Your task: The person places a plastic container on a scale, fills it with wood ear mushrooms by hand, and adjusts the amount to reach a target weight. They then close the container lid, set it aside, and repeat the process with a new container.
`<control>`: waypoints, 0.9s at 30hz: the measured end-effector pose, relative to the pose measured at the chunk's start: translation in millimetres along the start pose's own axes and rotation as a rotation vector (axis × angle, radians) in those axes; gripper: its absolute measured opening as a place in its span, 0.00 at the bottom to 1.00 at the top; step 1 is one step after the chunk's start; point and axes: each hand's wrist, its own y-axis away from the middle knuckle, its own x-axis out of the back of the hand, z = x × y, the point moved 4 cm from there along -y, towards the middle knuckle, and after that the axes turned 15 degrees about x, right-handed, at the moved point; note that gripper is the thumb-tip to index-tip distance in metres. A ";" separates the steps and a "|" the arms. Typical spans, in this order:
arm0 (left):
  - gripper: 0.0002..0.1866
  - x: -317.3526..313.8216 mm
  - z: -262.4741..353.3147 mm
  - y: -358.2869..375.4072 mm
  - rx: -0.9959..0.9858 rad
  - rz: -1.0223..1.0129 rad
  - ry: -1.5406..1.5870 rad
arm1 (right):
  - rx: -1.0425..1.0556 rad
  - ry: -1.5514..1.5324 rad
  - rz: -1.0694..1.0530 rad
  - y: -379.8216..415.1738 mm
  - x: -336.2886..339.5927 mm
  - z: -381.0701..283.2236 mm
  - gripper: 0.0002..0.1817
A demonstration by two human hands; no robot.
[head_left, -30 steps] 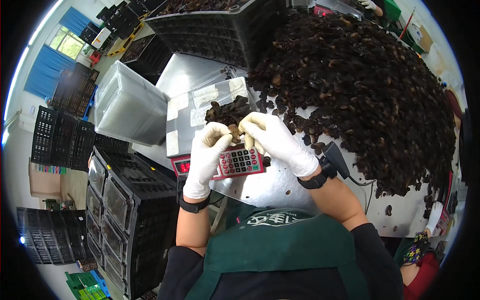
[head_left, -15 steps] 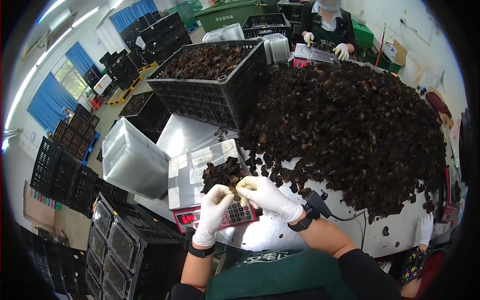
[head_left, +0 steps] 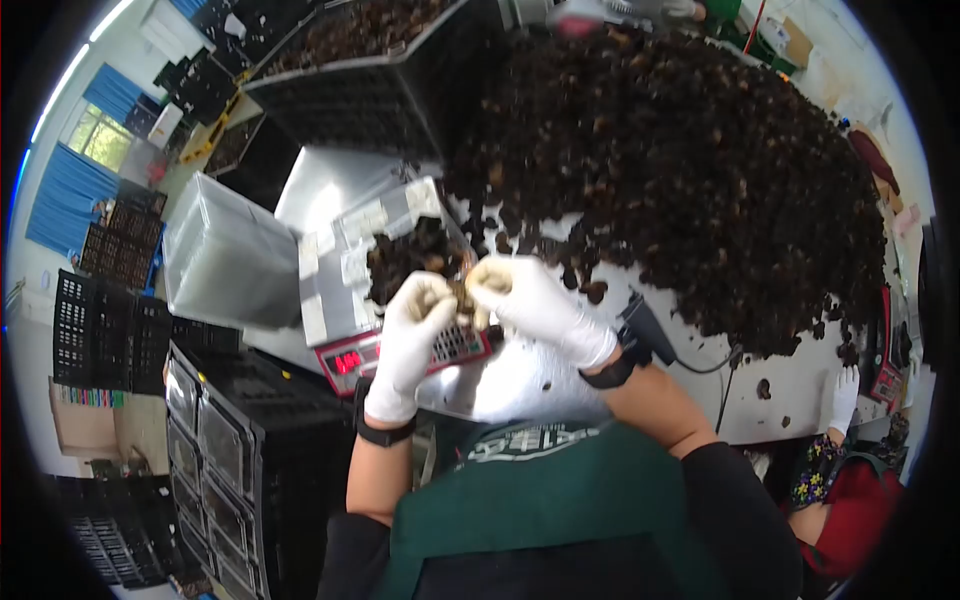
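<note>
My left hand (head_left: 409, 335), in a white glove, is closed in a pinch just in front of a weighing scale (head_left: 333, 293). Beside it my right hand (head_left: 535, 305), gloved too, pinches at the same small brownish piece of wood ear mushroom (head_left: 463, 297), which shows between the fingertips. Behind the hands, a clump of dark wood ear mushrooms (head_left: 400, 262) rests on the taped top of the scale. The scale's red digits are lit but blurred.
A large heap of wood ear mushrooms (head_left: 690, 180) covers the metal table. A black crate (head_left: 350, 115) of them stands at the back left, near stacked clear plastic trays (head_left: 225, 255). A dark corded device (head_left: 647, 328) lies right; another person's gloved hand (head_left: 845, 400) rests at the table edge.
The view has tilted downward, so the far worker is mostly out of frame. Both hands stay pinched together before the scale, slightly higher in the picture.
</note>
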 end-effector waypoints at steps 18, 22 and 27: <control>0.05 21.0 15.4 -3.9 -0.381 0.479 -0.634 | -0.216 0.129 0.110 57.2 48.9 53.4 0.08; 0.07 34.0 18.3 -18.8 -0.552 0.602 -1.268 | -0.244 0.040 0.103 67.9 53.3 60.4 0.09; 0.06 26.5 27.4 -16.5 -0.573 0.545 -1.251 | -0.231 0.022 0.102 70.8 59.6 53.2 0.11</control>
